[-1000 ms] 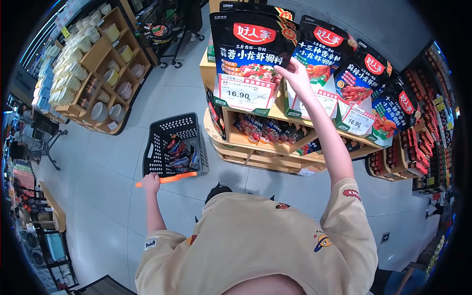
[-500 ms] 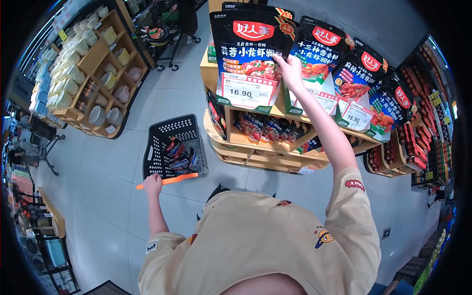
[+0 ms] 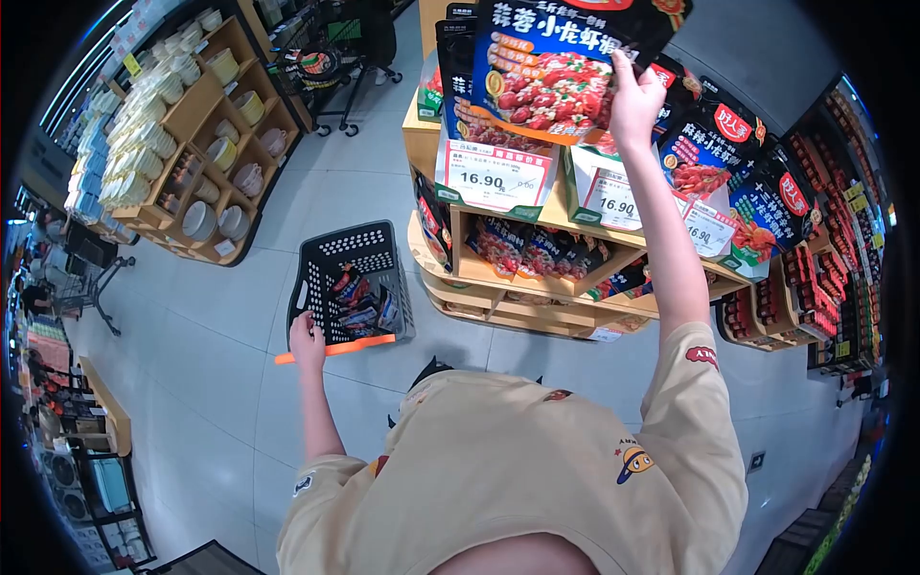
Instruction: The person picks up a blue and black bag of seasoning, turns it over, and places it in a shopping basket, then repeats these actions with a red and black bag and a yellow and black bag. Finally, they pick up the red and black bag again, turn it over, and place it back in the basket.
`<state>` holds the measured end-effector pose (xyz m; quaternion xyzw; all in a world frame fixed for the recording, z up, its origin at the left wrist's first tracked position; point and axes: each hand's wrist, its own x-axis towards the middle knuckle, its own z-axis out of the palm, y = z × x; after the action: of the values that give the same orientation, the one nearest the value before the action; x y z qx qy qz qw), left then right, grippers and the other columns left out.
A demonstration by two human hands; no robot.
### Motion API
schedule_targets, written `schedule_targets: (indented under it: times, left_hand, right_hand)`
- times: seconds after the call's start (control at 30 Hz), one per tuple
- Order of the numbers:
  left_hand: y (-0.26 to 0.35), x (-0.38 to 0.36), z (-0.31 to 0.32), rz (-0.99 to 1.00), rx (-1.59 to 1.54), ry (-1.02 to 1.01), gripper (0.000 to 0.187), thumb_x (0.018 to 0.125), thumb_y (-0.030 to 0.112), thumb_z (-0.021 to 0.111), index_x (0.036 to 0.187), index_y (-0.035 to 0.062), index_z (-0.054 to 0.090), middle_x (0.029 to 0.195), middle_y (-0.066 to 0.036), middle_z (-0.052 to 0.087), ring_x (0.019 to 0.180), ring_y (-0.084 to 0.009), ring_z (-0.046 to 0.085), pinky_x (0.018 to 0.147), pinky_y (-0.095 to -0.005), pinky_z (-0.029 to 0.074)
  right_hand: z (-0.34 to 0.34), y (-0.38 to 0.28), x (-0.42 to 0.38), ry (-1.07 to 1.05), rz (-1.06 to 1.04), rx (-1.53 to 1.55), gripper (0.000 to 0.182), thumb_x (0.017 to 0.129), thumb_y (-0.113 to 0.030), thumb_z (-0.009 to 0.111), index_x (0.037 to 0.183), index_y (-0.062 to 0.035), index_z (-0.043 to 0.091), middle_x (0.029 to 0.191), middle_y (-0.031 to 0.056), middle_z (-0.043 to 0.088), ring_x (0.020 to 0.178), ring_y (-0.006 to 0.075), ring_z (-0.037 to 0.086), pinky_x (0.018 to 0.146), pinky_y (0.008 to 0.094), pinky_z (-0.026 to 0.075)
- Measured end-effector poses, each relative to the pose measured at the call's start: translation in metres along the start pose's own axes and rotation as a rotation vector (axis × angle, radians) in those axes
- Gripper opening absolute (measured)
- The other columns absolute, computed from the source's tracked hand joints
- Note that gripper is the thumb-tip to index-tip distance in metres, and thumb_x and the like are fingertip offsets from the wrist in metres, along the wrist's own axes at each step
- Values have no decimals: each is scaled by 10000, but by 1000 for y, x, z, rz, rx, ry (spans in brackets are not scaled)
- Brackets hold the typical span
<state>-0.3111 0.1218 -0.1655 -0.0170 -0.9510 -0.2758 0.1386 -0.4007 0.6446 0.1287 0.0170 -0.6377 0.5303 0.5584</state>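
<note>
Pouch (image 3: 551,81) of crayfish seasoning, black and blue with red crayfish pictured on the front, is up in the air over the top of the wooden display stand (image 3: 532,307), tilted, its upper part cut off by the view's top edge. Right hand (image 3: 635,103) pinches it by the right-hand edge, thumb against the printed face, the other fingers mostly out of sight behind. Lower edge of the pouch overlaps the row behind it in view — similar dark pouches (image 3: 709,153) leaning along the top shelf, white-and-green boxes at their feet with price cards (image 3: 494,180) on the fronts, 16.90 readable on several. More packets (image 3: 537,251) lie in the compartment below, red and dark. Left hand (image 3: 307,337) is down at the near left corner of the shopping basket (image 3: 331,251), over the orange handle (image 3: 335,349), fingers reaching toward the rim; cannot tell whether they close on the handle. Basket is dark, perforated, well apart from the raised pouch and just beside the stand, with several packets (image 3: 362,302) in a loose heap inside. Upper left: bowls (image 3: 199,220) and cups on wooden shelving (image 3: 182,125), then a shopping cart (image 3: 331,67) with a person in dark clothing (image 3: 377,34) beside it — floor (image 3: 230,326) in large pale tiles
</note>
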Motion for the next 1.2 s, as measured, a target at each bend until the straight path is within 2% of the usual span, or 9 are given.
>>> schedule_targets:
  times: [0.07,0.23,0.27,0.53,0.6,0.63,0.87,0.97,1.2]
  left_hand:
    - [33,8,-1,104,-109,177,261,681,18,473,941,25,501,801,-84,524,731,-219,511,658,-326,402]
    - [155,27,-24,235,-502,161,286,701,-25,459,984,5,493,793,-80,513,720,-174,504,684,-268,406]
    - [176,28,-26,178,-656,94,254,760,-10,436,1009,7,482,828,-73,519,793,-144,510,734,-253,400]
    - [301,33,-40,273,-1588,-495,465,820,256,428,1181,-10,306,1099,-124,459,993,-166,455,855,-277,349]
    - [298,28,-32,231,-1532,-649,450,826,254,439,1172,-8,321,1114,-96,451,997,-142,445,854,-271,349]
    - [297,23,-33,43,-1528,-785,431,822,218,458,1166,-9,330,1110,-80,451,995,-123,440,848,-267,355]
    - [292,-7,-21,-80,-1489,-666,308,831,180,446,1078,-3,417,1020,-93,519,902,-133,524,769,-268,421]
    - [289,-14,-22,-315,-1590,-710,306,855,220,395,1069,3,418,1012,-90,525,896,-149,540,754,-280,442]
    - [287,-22,-16,-449,-1551,-568,308,870,239,365,1043,-6,431,974,-79,542,839,-120,547,730,-250,434]
  right_hand:
    - [-11,-24,2,2,66,128,183,766,-152,581,672,1,544,605,-5,539,508,17,431,444,185,352]
    - [-34,-55,-11,-76,316,440,93,780,-49,524,831,27,544,775,67,589,678,87,548,606,213,436]
    - [-35,-65,-19,-88,376,459,102,783,-49,519,847,28,542,780,73,591,693,96,556,621,220,444]
    - [-46,-99,-100,-351,732,399,158,799,-97,498,886,28,541,830,72,593,713,93,560,662,230,443]
    - [-48,-102,-118,-318,836,396,155,803,-105,497,868,25,550,815,67,595,689,83,558,642,220,444]
    - [-51,-101,-125,-324,844,375,155,803,-111,501,862,23,551,801,59,595,671,73,552,624,212,440]
    - [-71,-82,-148,-454,933,182,159,812,-142,502,866,0,544,768,31,589,649,42,528,585,187,418]
    - [-77,-83,-152,-483,1072,330,198,839,-166,451,905,6,526,824,42,585,713,62,553,653,204,438]
    - [-98,-69,-199,-430,1237,638,302,859,-188,385,1074,19,431,1039,90,513,935,119,501,809,261,396]
